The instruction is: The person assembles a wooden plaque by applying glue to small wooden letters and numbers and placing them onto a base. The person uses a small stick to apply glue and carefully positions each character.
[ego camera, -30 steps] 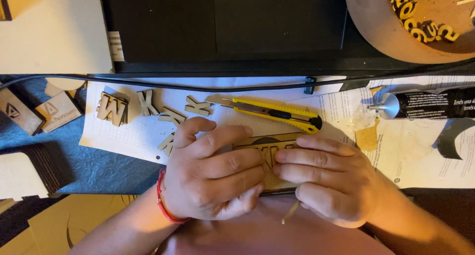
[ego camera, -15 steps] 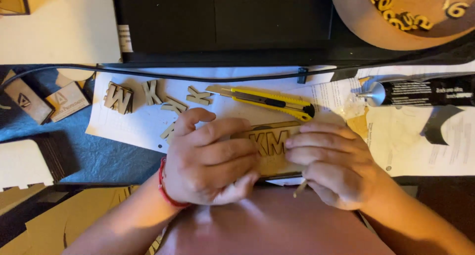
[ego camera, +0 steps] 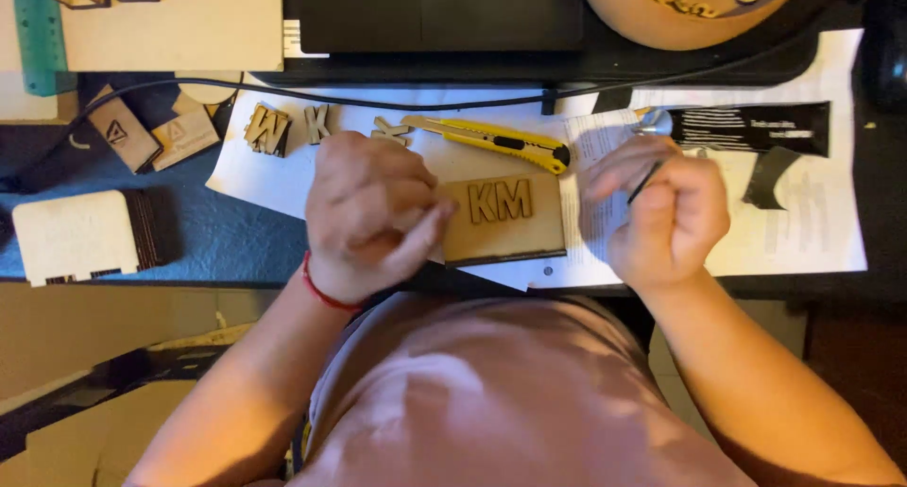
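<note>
— What are we holding with our left hand (ego camera: 373, 218)?

— We are curling its fingers loosely at the left edge of the small wooden plaque (ego camera: 505, 219) with two raised letters; the fingertips are touching that edge, not clamping it. The plaque is lying flat on the white paper sheet (ego camera: 283, 170), near the table's front edge.

— And our right hand (ego camera: 661, 218)?

— We are pinching a thin dark stick (ego camera: 645, 182) in it, fingers closed, just right of the plaque and apart from it.

— What is lying around us?

— A yellow utility knife (ego camera: 491, 139) is resting just behind the plaque, loose wooden letters (ego camera: 269, 128) are sitting to the left, and a black glue tube (ego camera: 746, 126) is lying behind our right hand.
</note>
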